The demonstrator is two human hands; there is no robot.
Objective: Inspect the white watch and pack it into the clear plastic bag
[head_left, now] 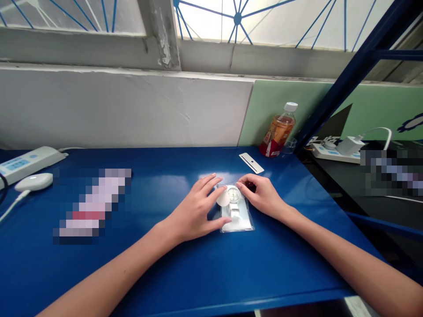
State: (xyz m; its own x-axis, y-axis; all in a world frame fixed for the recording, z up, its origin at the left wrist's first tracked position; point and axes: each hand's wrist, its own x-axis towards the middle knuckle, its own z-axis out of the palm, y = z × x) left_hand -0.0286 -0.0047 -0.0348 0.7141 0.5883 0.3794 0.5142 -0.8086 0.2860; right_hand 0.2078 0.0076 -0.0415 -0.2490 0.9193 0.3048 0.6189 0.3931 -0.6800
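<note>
The right hand (pixel 267 198) seems to pinch the clear packet (pixel 244 222) by its far edge; the left hand (pixel 197 207) spreads open along its side, presumably steadying it flat, well back from the blue desk's (pixel 185 277) front edge.

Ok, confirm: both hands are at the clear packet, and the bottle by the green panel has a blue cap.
The head view shows a white cap, not blue. The rest holds: the bottle is by the green panel, left hand and right hand at the clear packet.
</note>
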